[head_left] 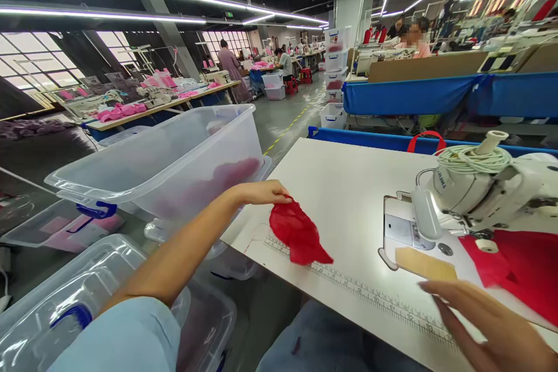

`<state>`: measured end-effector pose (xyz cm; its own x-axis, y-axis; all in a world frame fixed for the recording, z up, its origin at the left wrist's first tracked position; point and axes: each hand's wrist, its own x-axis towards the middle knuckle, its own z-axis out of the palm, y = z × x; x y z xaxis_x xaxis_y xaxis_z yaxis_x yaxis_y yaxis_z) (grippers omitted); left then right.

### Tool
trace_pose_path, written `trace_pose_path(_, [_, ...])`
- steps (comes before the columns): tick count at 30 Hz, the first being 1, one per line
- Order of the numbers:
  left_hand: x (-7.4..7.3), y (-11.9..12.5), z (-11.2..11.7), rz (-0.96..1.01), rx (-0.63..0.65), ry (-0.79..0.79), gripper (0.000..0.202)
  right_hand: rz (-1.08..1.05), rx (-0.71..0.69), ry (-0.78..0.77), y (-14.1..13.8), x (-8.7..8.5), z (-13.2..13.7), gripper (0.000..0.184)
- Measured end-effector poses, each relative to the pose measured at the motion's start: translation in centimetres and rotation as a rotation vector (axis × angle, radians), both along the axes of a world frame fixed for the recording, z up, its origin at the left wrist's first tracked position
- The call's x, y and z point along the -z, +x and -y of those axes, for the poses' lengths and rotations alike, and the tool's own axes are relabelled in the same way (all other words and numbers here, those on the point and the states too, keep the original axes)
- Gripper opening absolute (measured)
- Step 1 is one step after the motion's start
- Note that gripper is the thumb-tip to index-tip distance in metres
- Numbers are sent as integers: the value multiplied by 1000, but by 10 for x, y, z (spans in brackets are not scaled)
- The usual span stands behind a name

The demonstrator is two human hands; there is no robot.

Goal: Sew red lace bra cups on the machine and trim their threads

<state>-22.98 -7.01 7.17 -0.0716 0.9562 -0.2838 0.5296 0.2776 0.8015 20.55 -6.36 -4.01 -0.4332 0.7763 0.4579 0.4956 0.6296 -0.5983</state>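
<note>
The left hand (pixel 261 193) reaches out over the near left part of the white table (pixel 349 186) and pinches the upper edge of a small red fabric piece (pixel 299 232), its fingers closed on the cloth. The piece lies crumpled on the table top just beyond the measuring tape (pixel 370 293) that runs along the near edge. The right hand (pixel 492 325) is at the lower right with its fingers stretched out flat and spread, holding nothing; whether it touches the table cannot be told. Just beyond it lie a tan patch (pixel 425 264) and a larger red cloth (pixel 527 267) under the head of the sewing machine (pixel 488 192). A clear plastic bin (pixel 174 157) with red pieces inside stands just left of the table
</note>
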Motion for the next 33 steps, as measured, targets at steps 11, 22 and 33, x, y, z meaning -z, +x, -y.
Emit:
trace_pose_path(11, [-29,56,13,601,-208,-94,30,-340,-266,-425,-138,-13,30,35])
trace_pose_path(22, [8,148,14,871,-156,-94,27,-623,-99,-433,-110,-27,40,33])
trace_pose_path(33, [33,187,4,321,316,328,26,-1154,255,-1115,-84,-14,35,42])
